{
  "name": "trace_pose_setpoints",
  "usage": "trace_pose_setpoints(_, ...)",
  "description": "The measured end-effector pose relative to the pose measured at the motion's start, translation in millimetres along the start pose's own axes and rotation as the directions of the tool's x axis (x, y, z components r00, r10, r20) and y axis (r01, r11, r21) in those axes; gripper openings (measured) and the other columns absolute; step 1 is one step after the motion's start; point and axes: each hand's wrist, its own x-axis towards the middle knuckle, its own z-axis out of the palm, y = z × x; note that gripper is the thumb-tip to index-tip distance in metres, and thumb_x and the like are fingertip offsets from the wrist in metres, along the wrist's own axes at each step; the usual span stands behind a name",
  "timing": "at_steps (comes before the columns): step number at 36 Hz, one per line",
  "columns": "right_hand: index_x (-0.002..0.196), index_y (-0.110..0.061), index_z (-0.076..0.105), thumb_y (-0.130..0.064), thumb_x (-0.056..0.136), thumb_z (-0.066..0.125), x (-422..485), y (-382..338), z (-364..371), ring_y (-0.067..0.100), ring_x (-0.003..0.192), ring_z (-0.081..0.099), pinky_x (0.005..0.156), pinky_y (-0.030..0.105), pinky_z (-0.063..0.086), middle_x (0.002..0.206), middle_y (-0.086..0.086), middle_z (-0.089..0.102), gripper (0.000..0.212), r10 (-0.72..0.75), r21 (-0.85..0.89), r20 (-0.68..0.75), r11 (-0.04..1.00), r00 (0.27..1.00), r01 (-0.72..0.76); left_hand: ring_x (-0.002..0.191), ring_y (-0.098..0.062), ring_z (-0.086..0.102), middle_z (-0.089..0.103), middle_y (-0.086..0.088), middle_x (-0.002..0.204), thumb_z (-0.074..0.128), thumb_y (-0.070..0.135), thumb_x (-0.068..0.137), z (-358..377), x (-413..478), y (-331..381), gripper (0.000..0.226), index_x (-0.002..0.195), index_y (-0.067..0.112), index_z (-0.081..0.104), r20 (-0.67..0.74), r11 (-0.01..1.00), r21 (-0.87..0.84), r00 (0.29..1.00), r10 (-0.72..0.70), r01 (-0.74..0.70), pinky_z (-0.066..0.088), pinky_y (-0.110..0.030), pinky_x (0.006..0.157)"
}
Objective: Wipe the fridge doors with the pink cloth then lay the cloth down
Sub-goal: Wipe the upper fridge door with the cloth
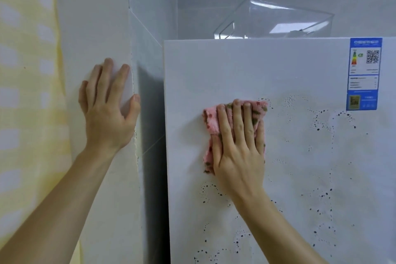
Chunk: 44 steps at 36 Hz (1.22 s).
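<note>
Wiping is under way — the right hand (237,141), fingers flat, presses the pink cloth (214,122) against the upper fridge door (278,66). The left hand (107,109) rests open on the wall (94,17) at left. Next, I judge, the cloth should sweep right and down — dark specks (321,118) remain there.

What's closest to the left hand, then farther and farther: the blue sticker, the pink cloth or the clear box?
From the left hand:
1. pink cloth, under the right hand
2. clear box, atop the fridge
3. blue sticker, door's upper right

Right hand (239,148) flat on pink cloth (211,123) against speckled fridge door (300,156), left hand (107,111) flat on wall (96,17)
</note>
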Motion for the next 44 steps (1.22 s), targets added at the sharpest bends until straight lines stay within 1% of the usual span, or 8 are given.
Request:
trace_pose_setpoints(4,0.164,-0.029,0.032,-0.043,0.112,0.038,30.6,4.5,-2.0,0.031,0.161,0.018,0.13,0.056,0.015,0.172,0.009,0.022,0.054,-0.019,-0.046,-0.036,0.999,0.999,0.018,0.16,-0.027,0.018,0.024,-0.004,0.172,0.045,0.037,0.104,-0.2,-0.8,2.9,0.06,0.162,0.025,0.036,0.016,1.0,-0.013,1.0,-0.02,0.02,0.014,-0.058,0.127)
trace_pose_setpoints(8,0.163,-0.033,0.033,-0.048,0.112,0.029,102.4,16.4,0.1,0.031,0.16,0.021,0.128,0.061,0.015,0.172,0.008,0.025,0.053,0.066,-0.079,-0.127,0.994,0.99,-0.076,0.16,-0.027,0.016,0.022,-0.005,0.173,0.046,0.037,0.102,-0.1,-3.5,9.6,0.063,0.162,0.024,0.034,0.029,0.998,-0.013,0.998,-0.056,0.056,0.012,-0.059,0.127)
trace_pose_setpoints(11,0.165,-0.035,0.025,-0.049,0.111,0.022,132.3,25.0,-0.8,0.03,0.161,0.015,0.128,0.061,0.011,0.174,0.007,0.019,0.056,0.089,-0.071,-0.101,0.993,0.991,-0.096,0.16,-0.027,0.017,0.023,-0.005,0.172,0.048,0.036,0.099,0.1,-3.1,15.0,0.065,0.162,0.023,0.036,0.021,0.996,-0.017,0.996,-0.087,0.088,0.011,-0.058,0.128)
trace_pose_setpoints(17,0.167,-0.031,0.021,-0.046,0.113,0.025,75.7,28.0,-4.0,0.029,0.162,0.01,0.129,0.058,0.01,0.175,0.008,0.014,0.056,0.124,-0.064,-0.067,0.99,0.99,-0.128,0.16,-0.027,0.018,0.025,-0.006,0.172,0.047,0.035,0.098,0.9,-4.5,15.8,0.065,0.161,0.022,0.038,0.005,0.995,-0.031,0.996,-0.094,0.094,0.011,-0.058,0.128)
trace_pose_setpoints(22,0.165,-0.028,0.029,-0.043,0.11,0.034,0.2,37.7,-5.8,0.033,0.161,0.015,0.128,0.061,0.017,0.173,0.011,0.019,0.057,0.064,-0.094,-0.018,0.993,0.998,-0.065,0.16,-0.027,0.018,0.025,-0.006,0.172,0.048,0.032,0.097,2.3,-5.8,16.0,0.065,0.161,0.023,0.038,-0.004,0.995,-0.024,0.996,-0.093,0.093,0.011,-0.058,0.128)
trace_pose_setpoints(32,0.164,-0.032,0.03,-0.048,0.11,0.034,87.9,43.8,-2.0,0.034,0.16,0.019,0.127,0.063,0.016,0.172,0.011,0.023,0.057,0.105,-0.088,-0.109,0.989,0.988,-0.115,0.159,-0.024,0.019,0.026,-0.004,0.171,0.049,0.034,0.096,1.3,-6.6,16.6,0.064,0.159,0.026,0.04,0.001,0.994,0.002,0.994,-0.113,0.113,0.009,-0.063,0.126)
trace_pose_setpoints(36,0.166,-0.036,0.022,-0.049,0.109,0.029,130.2,45.6,-5.6,0.031,0.162,0.011,0.129,0.061,0.008,0.175,0.007,0.016,0.059,0.145,-0.054,-0.073,0.987,0.987,-0.149,0.159,-0.024,0.02,0.028,-0.004,0.171,0.05,0.033,0.096,2.0,-6.3,15.2,0.063,0.158,0.025,0.042,-0.006,0.994,-0.003,0.994,-0.112,0.112,0.01,-0.063,0.125)
trace_pose_setpoints(44,0.166,-0.031,0.024,-0.046,0.11,0.031,35.2,55.0,-9.9,0.032,0.162,0.01,0.128,0.06,0.013,0.174,0.01,0.015,0.058,0.126,-0.097,-0.036,0.987,0.991,-0.129,0.158,-0.025,0.023,0.031,-0.005,0.169,0.05,0.033,0.097,5.3,-8.2,13.7,0.061,0.156,0.024,0.045,-0.037,0.995,-0.016,0.994,-0.102,0.101,0.011,-0.063,0.126)
